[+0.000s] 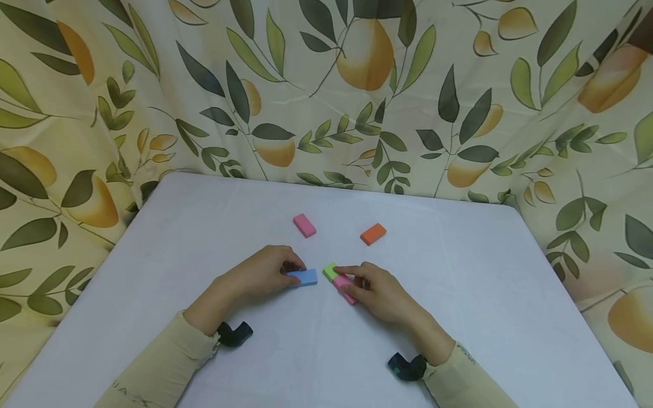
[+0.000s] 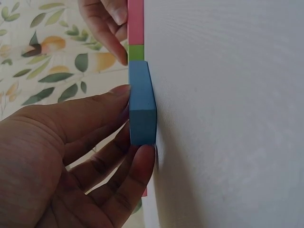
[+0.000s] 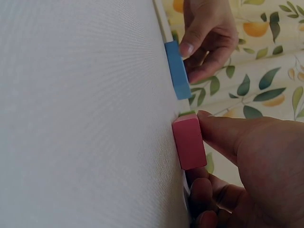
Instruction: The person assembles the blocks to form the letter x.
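1. The left hand (image 1: 260,275) pinches a blue block (image 1: 304,277), fingers (image 2: 142,161) curled round its end; the block is a smooth, matte rectangular slab lying flat, long axis running left-right toward the right hand (image 1: 380,292).
2. The right hand's fingers (image 3: 223,133) grip a pink block (image 1: 344,288), same slab shape, long axis diagonal, far end just beside a green block (image 1: 330,271).
3. Beyond the fingers, another pink slab (image 1: 304,225) and an orange slab (image 1: 373,233) lie on the smooth white desk (image 1: 484,294).
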The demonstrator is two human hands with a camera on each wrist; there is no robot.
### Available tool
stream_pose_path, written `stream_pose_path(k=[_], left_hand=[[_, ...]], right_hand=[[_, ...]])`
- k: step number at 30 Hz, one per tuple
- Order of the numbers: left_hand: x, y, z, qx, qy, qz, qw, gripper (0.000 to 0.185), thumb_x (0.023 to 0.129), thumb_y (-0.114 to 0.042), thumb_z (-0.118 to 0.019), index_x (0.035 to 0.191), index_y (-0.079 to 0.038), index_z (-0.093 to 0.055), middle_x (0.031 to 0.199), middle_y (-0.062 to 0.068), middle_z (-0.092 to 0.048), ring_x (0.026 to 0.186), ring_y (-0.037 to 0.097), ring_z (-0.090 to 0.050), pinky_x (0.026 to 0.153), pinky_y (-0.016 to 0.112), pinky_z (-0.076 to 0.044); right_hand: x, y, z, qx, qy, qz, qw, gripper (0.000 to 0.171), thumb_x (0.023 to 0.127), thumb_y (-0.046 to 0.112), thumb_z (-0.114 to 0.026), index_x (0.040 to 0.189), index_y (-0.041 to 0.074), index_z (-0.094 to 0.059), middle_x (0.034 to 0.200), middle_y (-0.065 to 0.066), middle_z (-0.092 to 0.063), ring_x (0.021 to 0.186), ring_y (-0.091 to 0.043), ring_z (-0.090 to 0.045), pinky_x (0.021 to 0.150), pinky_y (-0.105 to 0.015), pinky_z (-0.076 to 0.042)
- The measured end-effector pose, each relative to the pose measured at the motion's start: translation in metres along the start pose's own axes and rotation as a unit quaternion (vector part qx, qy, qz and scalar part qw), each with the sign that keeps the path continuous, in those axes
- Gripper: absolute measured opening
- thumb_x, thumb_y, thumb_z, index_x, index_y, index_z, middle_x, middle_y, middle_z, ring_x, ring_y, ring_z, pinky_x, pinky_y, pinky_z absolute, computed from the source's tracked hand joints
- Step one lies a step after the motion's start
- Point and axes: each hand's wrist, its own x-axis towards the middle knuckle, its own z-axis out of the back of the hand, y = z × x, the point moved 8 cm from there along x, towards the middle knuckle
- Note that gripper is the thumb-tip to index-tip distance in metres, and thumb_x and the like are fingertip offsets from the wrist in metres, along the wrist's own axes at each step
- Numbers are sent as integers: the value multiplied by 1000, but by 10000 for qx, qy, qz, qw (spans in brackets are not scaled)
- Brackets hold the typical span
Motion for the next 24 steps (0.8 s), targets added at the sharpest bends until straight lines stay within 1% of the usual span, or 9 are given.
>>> stream_pose_path(k=[5,10,16,24], left_hand=[[-1,0,0,28,-15,114,9999,27,92,-19,-80,119,-16,-77,109,-8,-71,102,10,-65,95,33,-55],[0,1,-1,91,-31,85,9999,26,91,-19,-80,118,-16,-77,107,-9,-70,99,10,-64,91,31,-54],[0,0,-2,59,-27,42,10000,27,91,-18,-80,117,-16,-77,105,-8,-70,95,11,-64,89,31,-54],[1,0,-3,48,-8,170,9998,27,91,-20,-80,118,-17,-77,106,-9,-70,96,9,-63,93,33,-54]], right_hand=[[1,0,-1,9,28,-12,10000,42,99,29,-70,138,45,-64,87,5,-56,83,-15,-53,65,-26,-41],[1,-1,-2,-18,27,-26,10000,42,99,30,-71,138,46,-64,87,5,-56,83,-15,-53,65,-26,-41],[1,0,-1,-28,2,-13,10000,42,99,29,-71,138,45,-64,86,5,-56,82,-15,-53,64,-26,-41],[1,0,-1,-43,-7,16,10000,42,99,29,-71,137,44,-64,86,5,-55,81,-15,-52,64,-26,-40]])
